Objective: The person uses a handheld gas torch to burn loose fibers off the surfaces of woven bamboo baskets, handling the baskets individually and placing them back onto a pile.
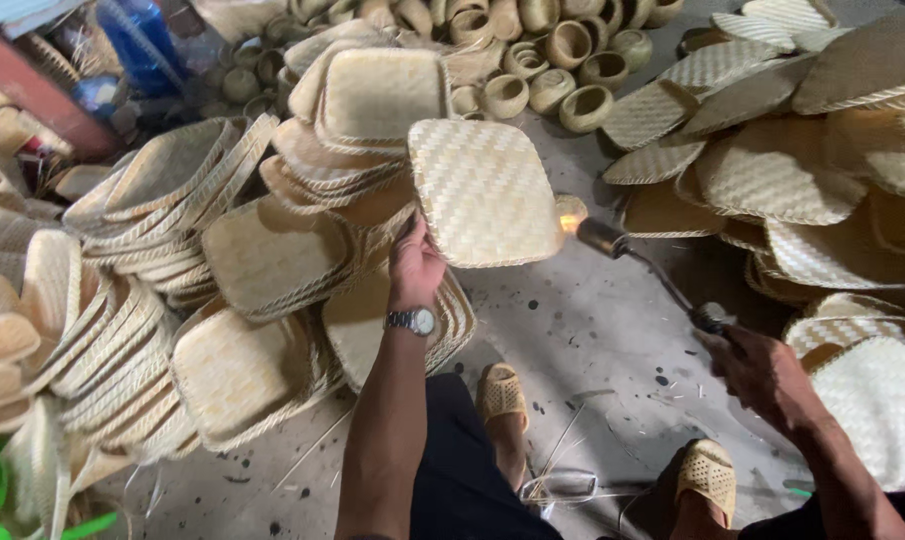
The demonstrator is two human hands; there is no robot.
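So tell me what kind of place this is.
Probably a bamboo-weaving workshop. Woven trays lie in stacks on a concrete floor, small woven pots pile at the back, and the right hand aims a torch at the tray in the left hand.

Pale tan checker-woven tray (484, 192), silver wristwatch (412, 320), grey speckled floor (592, 330), beige sandals (502, 395)

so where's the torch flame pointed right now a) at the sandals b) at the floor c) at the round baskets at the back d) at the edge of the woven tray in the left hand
d: the torch in the right hand has its flame at the right edge of the woven tray that the left hand holds up.
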